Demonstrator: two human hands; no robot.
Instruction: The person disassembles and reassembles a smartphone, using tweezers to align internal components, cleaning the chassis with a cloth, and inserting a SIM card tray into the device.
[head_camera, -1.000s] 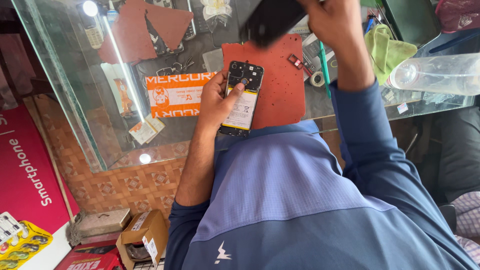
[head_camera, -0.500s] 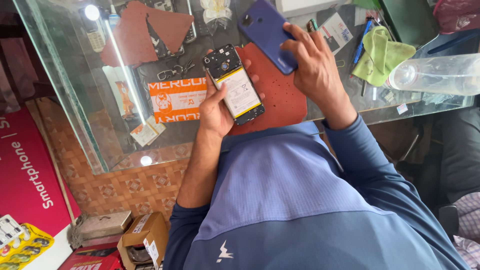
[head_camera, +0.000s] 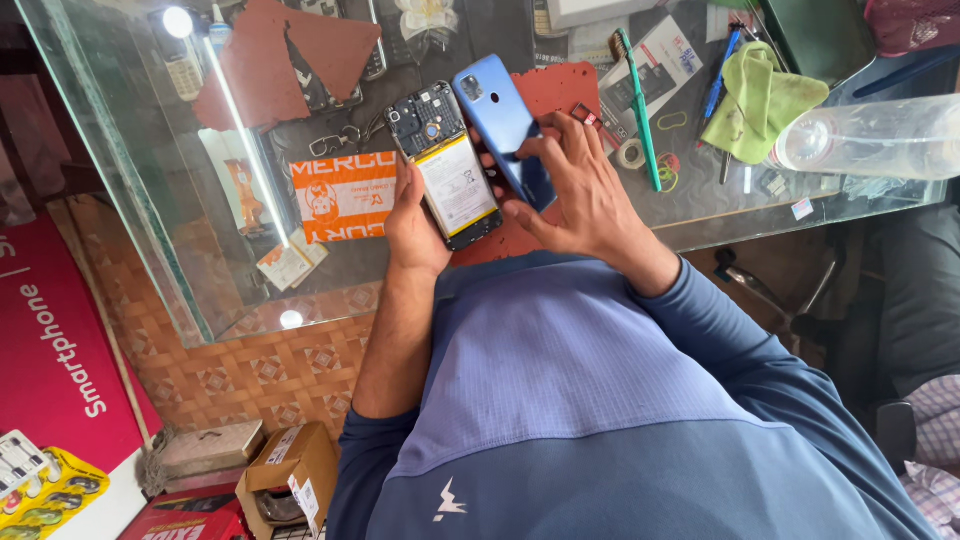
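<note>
the opened phone (head_camera: 447, 165) lies back-up, its circuit board and pale battery exposed, propped over the red mat (head_camera: 560, 90) on the glass counter (head_camera: 150, 170). its long axis runs from the upper left, where the camera end sits, down to the lower right, toward the person's body. the left hand (head_camera: 415, 225) cups its lower left edge from below, fingers curled together around the frame and mostly hidden behind it, thumb up along the side.

just beside it on the right, and nearly parallel, is the blue back cover (head_camera: 505, 130), camera cutout at the top. its left edge looks to touch or slightly overlap the phone's right edge, though the exact contact cannot be told. the right hand (head_camera: 585, 195) lies over the cover's lower half, fingers spread a little and pressed onto its outer face, thumb tucked below. so the cover sits to the right of the open phone, its two long sides matched with the phone's, the right hand being the nearer one to it.

further out on the glass: a green toothbrush (head_camera: 638, 105), a blue pen (head_camera: 720, 75), a green cloth (head_camera: 760, 95), a clear plastic bottle (head_camera: 880, 135) lying on its side, and an orange printed card (head_camera: 345, 195) seen under the glass.
</note>
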